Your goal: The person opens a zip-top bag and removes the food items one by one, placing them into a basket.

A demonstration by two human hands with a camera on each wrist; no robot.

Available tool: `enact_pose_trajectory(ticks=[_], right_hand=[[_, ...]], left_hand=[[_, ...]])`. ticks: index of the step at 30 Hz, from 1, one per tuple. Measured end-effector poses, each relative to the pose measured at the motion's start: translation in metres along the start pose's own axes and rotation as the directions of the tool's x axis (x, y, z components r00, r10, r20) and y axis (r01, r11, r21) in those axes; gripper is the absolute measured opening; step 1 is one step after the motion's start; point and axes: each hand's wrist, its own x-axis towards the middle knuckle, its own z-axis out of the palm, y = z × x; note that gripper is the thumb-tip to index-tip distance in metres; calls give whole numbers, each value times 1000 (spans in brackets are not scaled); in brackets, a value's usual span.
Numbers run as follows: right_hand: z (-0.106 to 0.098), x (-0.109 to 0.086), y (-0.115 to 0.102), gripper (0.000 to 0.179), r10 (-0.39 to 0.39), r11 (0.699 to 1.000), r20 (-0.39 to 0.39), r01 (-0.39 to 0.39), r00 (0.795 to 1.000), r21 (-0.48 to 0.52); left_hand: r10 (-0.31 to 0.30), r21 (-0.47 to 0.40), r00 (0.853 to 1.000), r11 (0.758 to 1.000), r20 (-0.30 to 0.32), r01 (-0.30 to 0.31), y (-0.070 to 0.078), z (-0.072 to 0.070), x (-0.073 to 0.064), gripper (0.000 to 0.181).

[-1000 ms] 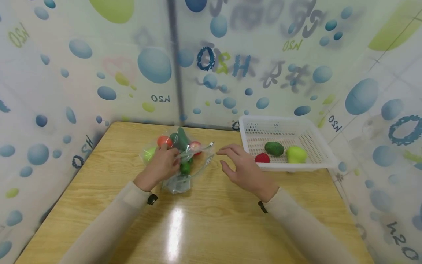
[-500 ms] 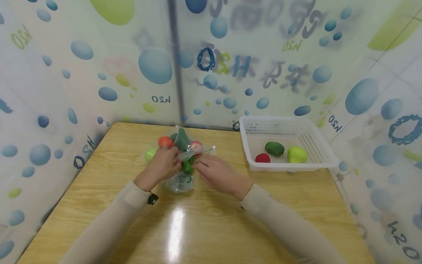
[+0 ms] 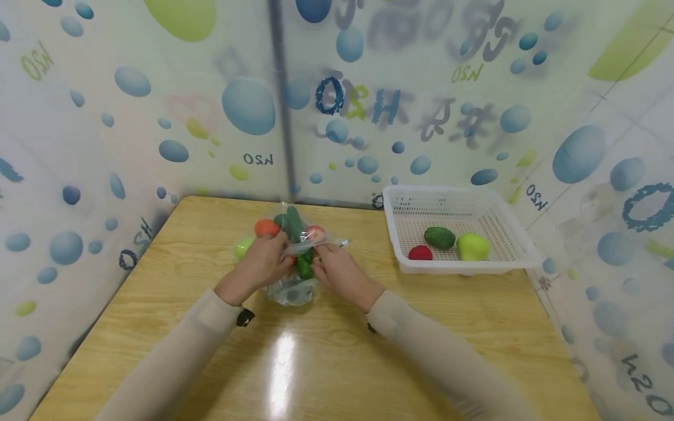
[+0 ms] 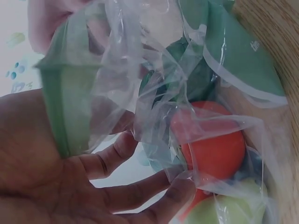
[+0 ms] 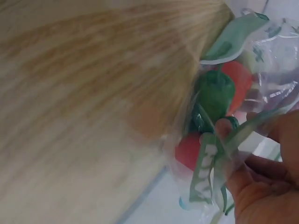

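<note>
A clear plastic bag with green printed bands (image 3: 291, 296) lies on the table, full of produce. My left hand (image 3: 261, 261) grips its opening from the left side, plastic between thumb and fingers. From the right, my right hand (image 3: 343, 275) pinches the other edge of the opening, thumb against fingers in the right wrist view. Through the film I see an orange-red tomato (image 4: 215, 147), a green bell pepper (image 5: 215, 94), a long dark green vegetable (image 3: 295, 223), a pink-and-white round fruit (image 3: 315, 234) and a light green fruit (image 3: 244, 248). Plastic and fingers partly hide them.
To the right stands a white perforated basket (image 3: 528, 257) holding a dark green avocado-like fruit (image 3: 439, 237), a yellow-green fruit (image 3: 473, 247) and a red item (image 3: 420, 252). Patterned walls close off the wooden table (image 3: 326, 362) at the back and sides.
My right hand has come left from beside the basket to the bag and now pinches its edge. The left hand stays on the bag, which has shifted slightly right.
</note>
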Motion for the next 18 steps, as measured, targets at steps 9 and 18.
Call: enact_pose_trajectory(ticks=[9, 18], right_hand=[[10, 12, -2, 54, 100, 995, 1, -100, 995, -8], [22, 21, 2, 21, 115, 993, -83, -117, 990, -19]], left_hand=[[26, -20, 999, 999, 22, -25, -8, 1, 1, 17], [-10, -88, 997, 996, 79, 17, -19, 10, 4, 12]])
